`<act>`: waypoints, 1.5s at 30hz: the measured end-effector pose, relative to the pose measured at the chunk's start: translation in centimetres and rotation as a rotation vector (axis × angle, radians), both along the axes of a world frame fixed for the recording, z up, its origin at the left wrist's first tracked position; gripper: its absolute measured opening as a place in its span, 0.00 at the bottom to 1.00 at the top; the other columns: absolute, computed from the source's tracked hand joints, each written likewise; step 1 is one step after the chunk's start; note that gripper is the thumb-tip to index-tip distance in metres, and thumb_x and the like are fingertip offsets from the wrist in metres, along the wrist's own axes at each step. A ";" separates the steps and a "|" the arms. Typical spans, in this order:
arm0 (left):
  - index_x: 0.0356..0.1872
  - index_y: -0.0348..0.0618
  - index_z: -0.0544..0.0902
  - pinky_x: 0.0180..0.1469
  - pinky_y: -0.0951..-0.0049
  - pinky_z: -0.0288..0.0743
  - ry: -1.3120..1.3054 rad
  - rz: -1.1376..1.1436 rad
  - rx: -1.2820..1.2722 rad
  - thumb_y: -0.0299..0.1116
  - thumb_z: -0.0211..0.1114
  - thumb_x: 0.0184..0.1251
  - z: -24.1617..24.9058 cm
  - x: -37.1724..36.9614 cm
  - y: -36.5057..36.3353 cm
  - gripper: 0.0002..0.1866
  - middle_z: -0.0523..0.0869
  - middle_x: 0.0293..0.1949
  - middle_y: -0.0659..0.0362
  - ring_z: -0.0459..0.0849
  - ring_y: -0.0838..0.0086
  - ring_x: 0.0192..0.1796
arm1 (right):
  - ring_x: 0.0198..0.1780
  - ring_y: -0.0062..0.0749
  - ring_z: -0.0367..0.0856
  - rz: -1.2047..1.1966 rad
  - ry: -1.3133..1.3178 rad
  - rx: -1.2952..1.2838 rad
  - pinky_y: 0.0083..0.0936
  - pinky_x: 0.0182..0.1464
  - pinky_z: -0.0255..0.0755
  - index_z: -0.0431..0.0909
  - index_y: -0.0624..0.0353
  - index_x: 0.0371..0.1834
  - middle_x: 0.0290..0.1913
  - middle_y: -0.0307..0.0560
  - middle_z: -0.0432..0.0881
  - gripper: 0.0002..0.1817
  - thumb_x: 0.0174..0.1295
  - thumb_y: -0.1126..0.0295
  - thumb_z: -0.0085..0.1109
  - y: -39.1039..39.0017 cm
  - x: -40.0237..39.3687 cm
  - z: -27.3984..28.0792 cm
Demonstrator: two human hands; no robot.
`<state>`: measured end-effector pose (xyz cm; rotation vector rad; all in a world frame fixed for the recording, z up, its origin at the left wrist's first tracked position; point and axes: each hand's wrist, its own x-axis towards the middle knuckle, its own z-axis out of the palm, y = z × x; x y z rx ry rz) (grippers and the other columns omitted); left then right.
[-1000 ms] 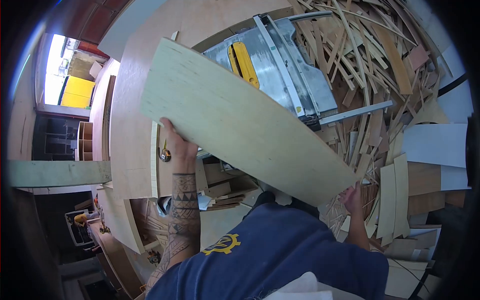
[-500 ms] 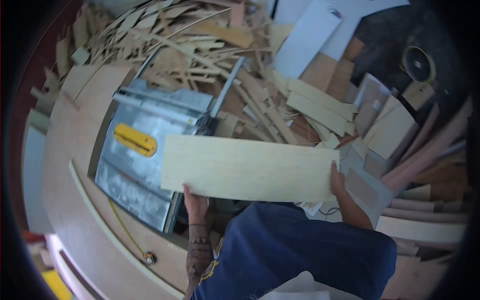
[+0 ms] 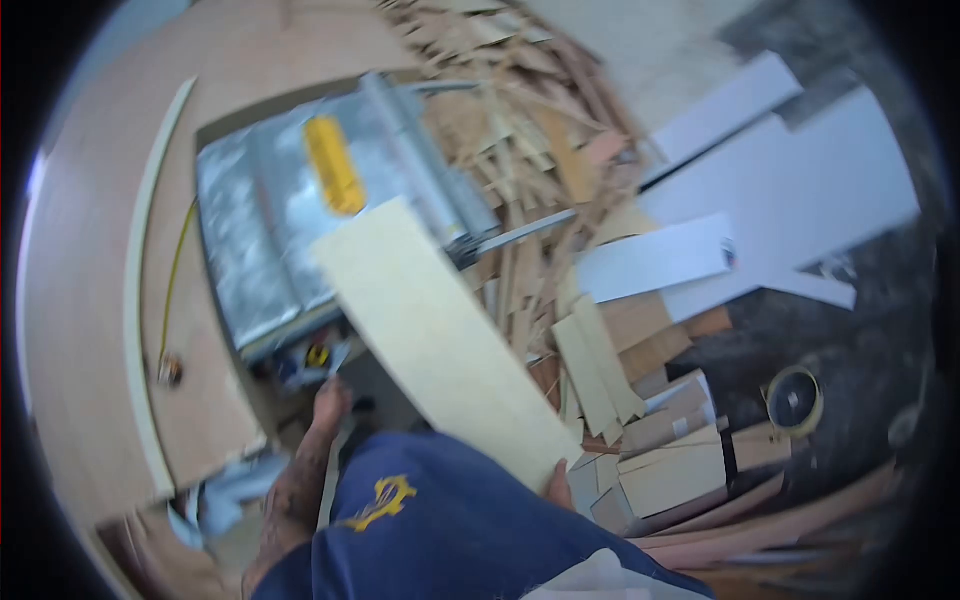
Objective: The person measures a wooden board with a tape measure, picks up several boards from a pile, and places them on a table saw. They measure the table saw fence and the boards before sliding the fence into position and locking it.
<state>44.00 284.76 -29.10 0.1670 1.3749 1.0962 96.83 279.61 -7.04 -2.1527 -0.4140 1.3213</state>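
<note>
A long pale wooden board (image 3: 450, 340) slants from the table saw (image 3: 275, 210) down toward my body, its far end over the saw's near edge. My right hand (image 3: 560, 483) grips the board's near end, fingers partly hidden beneath it. Below the saw's front edge, my left hand (image 3: 333, 402) is off the board, close to a small yellow and black part (image 3: 318, 356) on the saw's front; its fingers are blurred. A yellow insert (image 3: 334, 165) lies in the metal saw top.
Around the saw is a wooden worktop (image 3: 95, 260) with a curved pale strip (image 3: 140, 260) and a tape measure (image 3: 170, 370). Offcuts (image 3: 510, 170) are heaped beyond the saw. White panels (image 3: 790, 200) and a round object (image 3: 794, 400) lie on the floor at right.
My left hand has let go of the board and moved down to the saw's front. The board has swung from level to slanting, still in my right hand. The view has turned.
</note>
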 end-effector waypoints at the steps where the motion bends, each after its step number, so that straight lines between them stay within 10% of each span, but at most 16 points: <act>1: 0.51 0.38 0.81 0.33 0.59 0.77 0.299 -0.203 -0.152 0.55 0.50 0.86 -0.5 0.4 -3.0 0.26 0.84 0.31 0.57 0.82 0.62 0.30 | 0.78 0.47 0.68 0.078 0.062 0.041 0.41 0.79 0.62 0.58 0.61 0.84 0.80 0.55 0.67 0.45 0.80 0.33 0.39 0.4 -2.5 2.9; 2: 0.40 0.47 0.79 0.31 0.64 0.72 0.730 -0.311 -0.026 0.56 0.49 0.85 -6.5 1.4 -6.9 0.24 0.78 0.27 0.61 0.77 0.73 0.29 | 0.78 0.48 0.68 0.126 0.139 0.089 0.43 0.79 0.62 0.57 0.59 0.85 0.81 0.54 0.66 0.44 0.81 0.33 0.38 0.4 -3.9 4.3; 3: 0.41 0.46 0.80 0.35 0.61 0.74 0.359 -0.249 -0.303 0.57 0.49 0.84 2.6 2.1 -7.2 0.24 0.80 0.28 0.60 0.80 0.70 0.33 | 0.78 0.49 0.67 -0.020 0.278 0.032 0.46 0.79 0.63 0.56 0.58 0.85 0.81 0.54 0.66 0.44 0.81 0.33 0.39 0.1 -2.5 2.4; 10: 0.46 0.45 0.80 0.36 0.69 0.75 0.081 0.071 -0.296 0.45 0.60 0.82 0.0 3.6 -7.3 0.13 0.82 0.34 0.63 0.81 0.74 0.33 | 0.80 0.53 0.65 -0.134 0.184 0.041 0.55 0.78 0.64 0.54 0.54 0.86 0.83 0.54 0.62 0.46 0.78 0.31 0.42 0.5 -2.6 1.5; 17: 0.53 0.47 0.81 0.66 0.60 0.76 -0.458 0.868 -0.027 0.47 0.62 0.80 1.4 -1.3 7.9 0.16 0.84 0.49 0.58 0.83 0.66 0.58 | 0.81 0.54 0.63 -0.309 0.158 -0.021 0.61 0.77 0.63 0.54 0.52 0.87 0.84 0.53 0.61 0.47 0.77 0.30 0.44 -0.6 -4.6 2.8; 25: 0.36 0.49 0.83 0.50 0.63 0.79 -0.677 1.131 0.088 0.46 0.62 0.75 1.5 -2.5 14.8 0.13 0.85 0.36 0.66 0.84 0.71 0.37 | 0.79 0.54 0.67 -0.407 0.114 0.097 0.60 0.76 0.65 0.57 0.56 0.85 0.82 0.54 0.64 0.48 0.75 0.29 0.48 -4.5 -6.0 1.8; 37: 0.57 0.46 0.79 0.65 0.47 0.70 -0.742 0.859 0.052 0.53 0.61 0.78 0.8 -3.9 11.9 0.22 0.81 0.60 0.59 0.79 0.63 0.66 | 0.78 0.53 0.69 -0.512 0.183 0.093 0.52 0.78 0.64 0.59 0.63 0.83 0.81 0.57 0.67 0.50 0.75 0.30 0.49 -6.8 -6.3 -2.2; 42: 0.74 0.41 0.72 0.68 0.58 0.74 -0.031 -0.354 -0.048 0.60 0.52 0.85 9.5 -4.8 8.9 0.34 0.81 0.64 0.51 0.81 0.62 0.64 | 0.77 0.52 0.70 -0.457 0.257 0.152 0.50 0.76 0.67 0.59 0.62 0.83 0.79 0.57 0.69 0.49 0.76 0.30 0.46 -7.6 -4.3 -5.2; 45: 0.77 0.40 0.68 0.67 0.62 0.76 -0.182 -0.311 0.098 0.67 0.47 0.83 14.8 -3.1 8.3 0.41 0.81 0.66 0.48 0.81 0.62 0.65 | 0.73 0.49 0.77 -0.409 0.165 -0.044 0.48 0.71 0.74 0.61 0.62 0.82 0.77 0.55 0.73 0.45 0.79 0.33 0.44 -6.1 -5.0 -3.0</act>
